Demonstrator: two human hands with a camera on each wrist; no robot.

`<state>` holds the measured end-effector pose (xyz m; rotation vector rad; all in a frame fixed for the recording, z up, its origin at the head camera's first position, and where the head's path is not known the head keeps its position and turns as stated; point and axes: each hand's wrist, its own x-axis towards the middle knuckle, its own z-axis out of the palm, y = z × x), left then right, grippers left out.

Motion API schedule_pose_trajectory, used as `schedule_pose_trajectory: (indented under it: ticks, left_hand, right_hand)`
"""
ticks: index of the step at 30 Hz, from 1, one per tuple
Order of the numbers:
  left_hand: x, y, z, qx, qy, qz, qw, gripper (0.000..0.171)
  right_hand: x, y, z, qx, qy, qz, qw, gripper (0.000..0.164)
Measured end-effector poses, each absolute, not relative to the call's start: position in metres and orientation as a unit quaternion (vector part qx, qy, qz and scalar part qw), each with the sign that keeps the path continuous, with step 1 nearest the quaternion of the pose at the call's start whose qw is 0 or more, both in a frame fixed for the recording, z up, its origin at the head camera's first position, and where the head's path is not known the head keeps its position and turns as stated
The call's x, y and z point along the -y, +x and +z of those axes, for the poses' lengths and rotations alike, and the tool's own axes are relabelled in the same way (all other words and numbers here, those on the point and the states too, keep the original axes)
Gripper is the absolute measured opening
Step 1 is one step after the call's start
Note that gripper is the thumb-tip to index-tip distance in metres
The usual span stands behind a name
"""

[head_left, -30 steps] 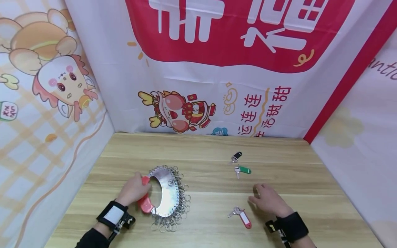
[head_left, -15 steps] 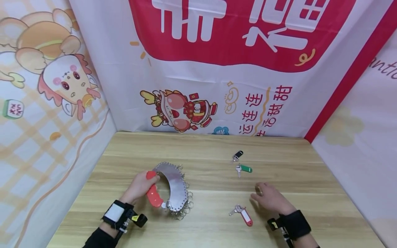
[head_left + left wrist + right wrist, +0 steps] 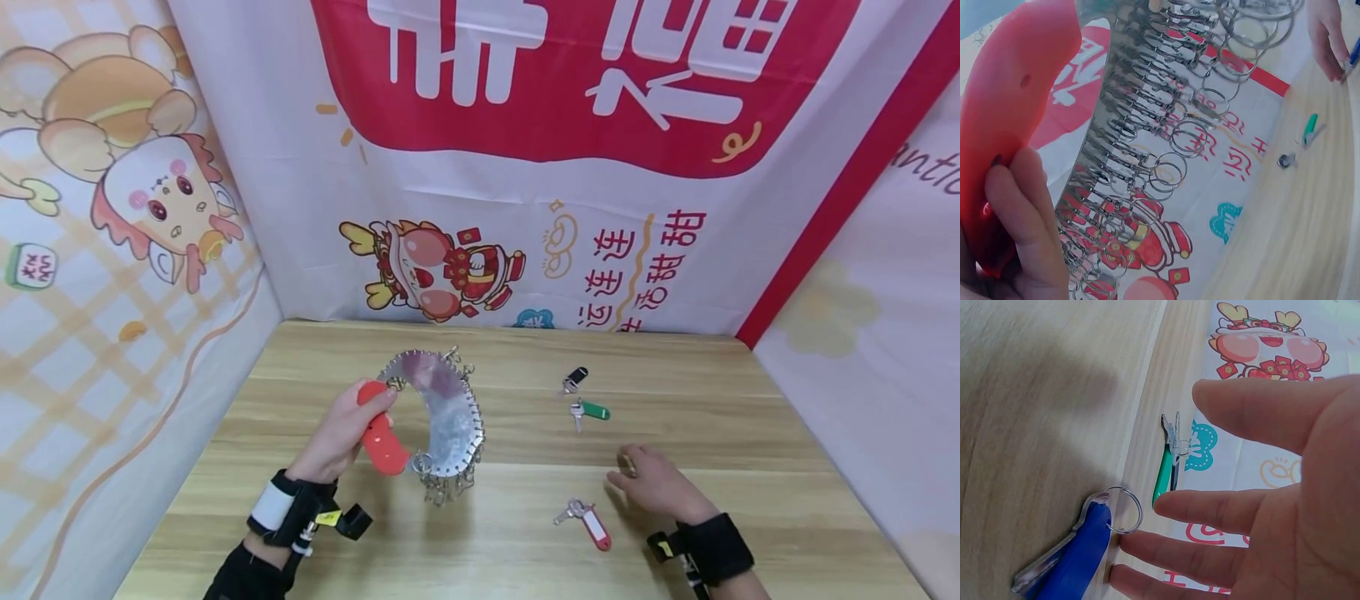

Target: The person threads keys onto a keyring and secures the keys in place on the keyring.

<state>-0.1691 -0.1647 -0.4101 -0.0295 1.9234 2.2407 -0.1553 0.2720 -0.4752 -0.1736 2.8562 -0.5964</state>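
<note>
My left hand point(image 3: 341, 429) grips the red handle of a large metal key holder point(image 3: 453, 417), a crescent plate with many small clips and split rings along its outer edge. The holder is tilted above the table. In the left wrist view, fingers wrap the red handle point(image 3: 1016, 106) and the rings hang from the clips. My right hand point(image 3: 654, 482) lies low over the table with fingers extended. Its fingertips are at the ring of a key with a blue tag point(image 3: 1079, 550); whether they touch is unclear. That key is hidden beneath the hand in the head view.
A key with a red tag point(image 3: 595, 527) lies left of the right hand. Farther back lie a key with a green tag point(image 3: 594, 409) and one with a black tag point(image 3: 576, 377). Printed cloths point(image 3: 300, 208) border the wooden table point(image 3: 517, 467) behind and at both sides.
My left hand has lifted the key holder off the table and moved it forward and rightward, so its rings now hang down. The right hand stays almost in place.
</note>
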Motion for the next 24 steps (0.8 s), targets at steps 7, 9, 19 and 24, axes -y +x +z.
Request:
schedule_pose_trajectory:
  ticks: [7,9,19,24]
  left_hand:
    - [0.167,-0.168,-0.409,-0.635,-0.026,0.762,0.123,0.032]
    - [0.168,-0.168,-0.411,-0.633,-0.022,0.764,0.119,0.032]
    - [0.173,-0.164,-0.419,-0.707,-0.03,0.7,0.094,0.035]
    - [0.172,-0.168,-0.43,-0.708,-0.029,0.696,0.115,0.034]
  right_hand:
    - [-0.273,-0.153,-0.477,-0.971,-0.065,-0.205,0.101,0.049]
    - [-0.273,-0.153,-0.476,-0.972,-0.066,-0.203,0.1,0.049]
    - [-0.274,-0.154,-0.478,-0.974,-0.056,-0.193,0.104,0.051]
    - [-0.274,-0.156,-0.48,-0.974,-0.049,-0.193,0.11,0.05]
